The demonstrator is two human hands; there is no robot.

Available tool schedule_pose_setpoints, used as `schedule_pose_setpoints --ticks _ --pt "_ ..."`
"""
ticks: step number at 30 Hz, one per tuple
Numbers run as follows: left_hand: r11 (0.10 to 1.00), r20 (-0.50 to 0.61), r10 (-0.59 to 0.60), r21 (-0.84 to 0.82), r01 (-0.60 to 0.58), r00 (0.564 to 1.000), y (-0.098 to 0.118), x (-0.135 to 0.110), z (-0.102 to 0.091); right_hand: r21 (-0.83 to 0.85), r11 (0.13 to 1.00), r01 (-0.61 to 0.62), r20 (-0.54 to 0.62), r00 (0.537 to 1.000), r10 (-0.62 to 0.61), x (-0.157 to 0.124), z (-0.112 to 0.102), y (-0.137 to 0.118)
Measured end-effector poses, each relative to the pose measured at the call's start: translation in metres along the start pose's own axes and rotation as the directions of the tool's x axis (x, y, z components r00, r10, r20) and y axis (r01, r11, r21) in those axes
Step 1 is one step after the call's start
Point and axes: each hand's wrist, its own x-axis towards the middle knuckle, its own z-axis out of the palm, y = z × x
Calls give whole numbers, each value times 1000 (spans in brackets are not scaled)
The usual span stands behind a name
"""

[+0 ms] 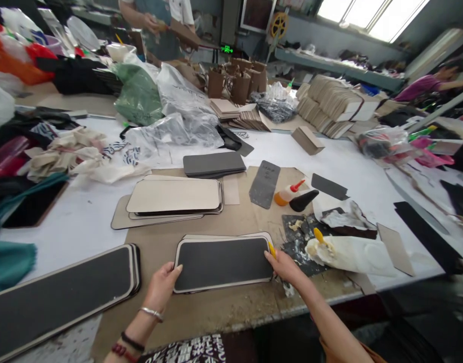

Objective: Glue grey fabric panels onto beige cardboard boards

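Observation:
A dark rounded panel with a pale border [223,263] lies on top of a small stack on the brown cardboard sheet [201,312] in front of me. My left hand [161,286] grips the panel's left end with curled fingers. At the right end, my right hand [286,266] pinches the panel's edge and also holds a yellow-handled tool [272,249].
A long stack of dark panels [65,292] lies at front left, beige panels [174,196] and grey ones [213,163] behind. A glue bottle [288,193], a glue-smeared pad [299,237] and a white bag [352,254] sit at right. Two other people work at the back.

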Motion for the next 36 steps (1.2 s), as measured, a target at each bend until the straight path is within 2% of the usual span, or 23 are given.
schedule_pose_setpoints --ticks 11,21,26,36 --pt "998 20 35 57 -37 999 -14 9 -19 -130 992 -9 -55 999 2 2 3 -9" --pt "1000 -31 -16 10 17 999 -13 -8 -28 -153 988 2 -35 999 -7 4 6 -16" --pt "1000 -31 10 10 -10 999 -19 -11 -35 -157 988 -4 -31 1000 -1 4 9 -17" --pt "999 -114 38 6 -37 993 -28 -19 -46 -170 985 -8 -34 999 2 6 14 -19"
